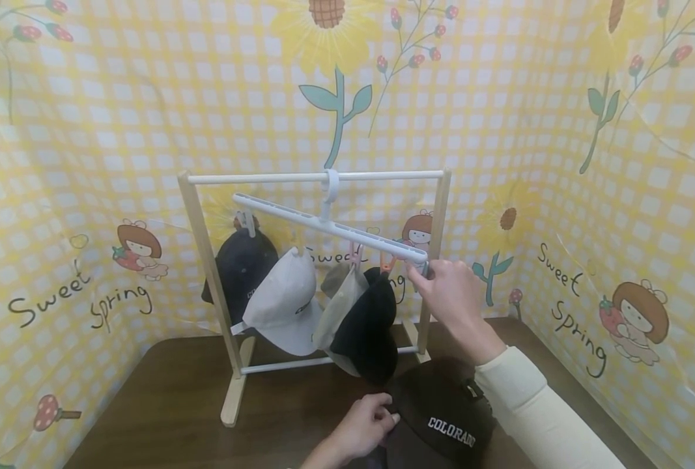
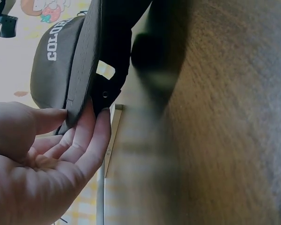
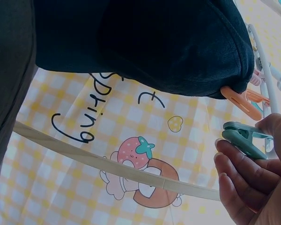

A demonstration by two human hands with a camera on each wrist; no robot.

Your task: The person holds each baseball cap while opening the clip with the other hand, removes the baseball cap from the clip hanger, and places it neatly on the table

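Note:
My left hand (image 1: 360, 428) pinches the brim edge of a dark brown cap (image 1: 426, 397) lettered COLORADO, held up in front of the rack. In the left wrist view the thumb lies on one side of the brim (image 2: 82, 75) and the fingers on the other. My right hand (image 1: 457, 296) is at the low right end of a tilted white clip hanger (image 1: 329, 226). There it pinches a green clip (image 3: 246, 140), seen in the right wrist view. Beside that, an orange clip (image 3: 243, 102) grips a hanging black cap (image 1: 367, 326).
The hanger hooks over the top bar (image 1: 253, 177) of a wooden rack (image 1: 221, 306) on a brown table (image 1: 165, 384). Also hanging are a dark cap (image 1: 241, 264), a white cap (image 1: 285, 299) and a beige cap (image 1: 344, 303). A yellow checked cloth (image 1: 148, 117) surrounds the table.

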